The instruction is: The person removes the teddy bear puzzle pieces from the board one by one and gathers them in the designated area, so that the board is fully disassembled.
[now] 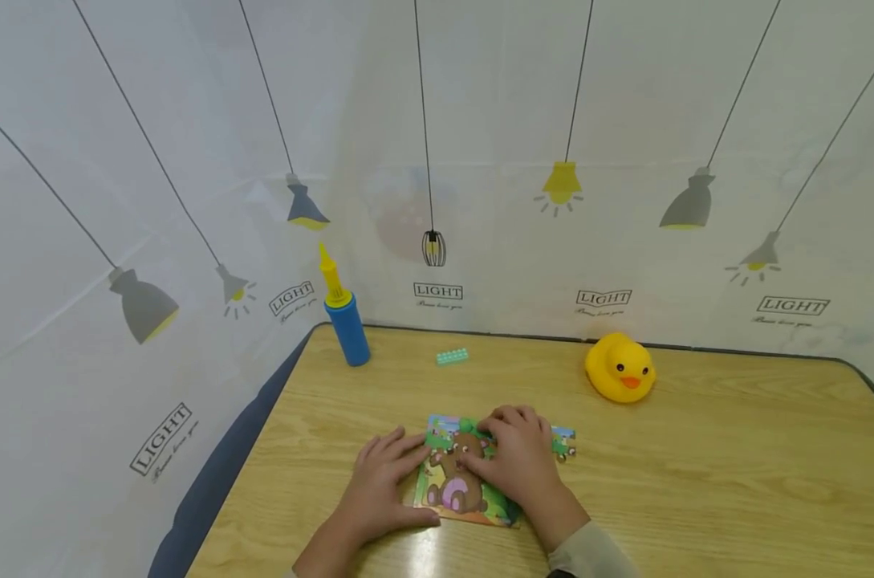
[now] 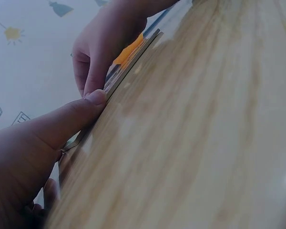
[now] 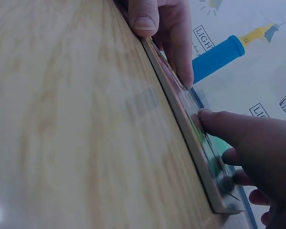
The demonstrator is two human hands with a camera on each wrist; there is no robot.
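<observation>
A jigsaw puzzle (image 1: 454, 482) with a brown bear picture lies flat on the table, its board edge showing in both wrist views. My left hand (image 1: 382, 490) holds the board at its near left corner, thumb along the front edge and fingers at the left side. Across the right part of the picture lies my right hand (image 1: 523, 457), its thumb touching the bear and its fingers over the far right corner, hiding that part. Just beyond the right hand, a puzzle piece (image 1: 564, 441) sticks out to the right, partly covered.
Toward the back left of the wooden table (image 1: 697, 482) stands a blue and yellow hand pump (image 1: 350, 333). A mint toy brick (image 1: 452, 356) lies behind the puzzle, and a yellow rubber duck (image 1: 619, 369) sits at back right. A lamp-printed curtain (image 1: 509, 257) borders the table.
</observation>
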